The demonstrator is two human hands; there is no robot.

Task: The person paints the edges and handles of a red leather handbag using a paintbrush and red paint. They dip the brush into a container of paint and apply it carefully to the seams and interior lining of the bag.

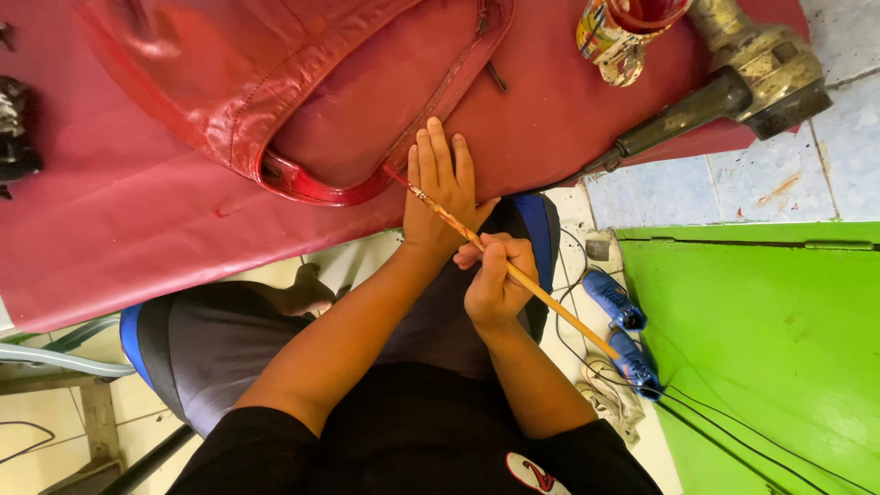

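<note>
A glossy red leather bag (pixel 275 82) lies on a red-covered table (pixel 119 229). My left hand (pixel 440 188) rests flat, fingers together, on the red surface just right of the bag's curved handle (pixel 321 191). My right hand (pixel 495 280) grips a long thin wooden paintbrush (pixel 559 312); the brush crosses over my left hand and its tip touches the handle near its right end.
A paint-stained cup (pixel 623 32) of red paint stands at the table's far edge, beside a heavy metal tool (pixel 752 69). A green board (pixel 761 348) lies on my right. Blue shoes (pixel 623 330) and cables sit on the tiled floor. A dark object (pixel 16 128) lies far left.
</note>
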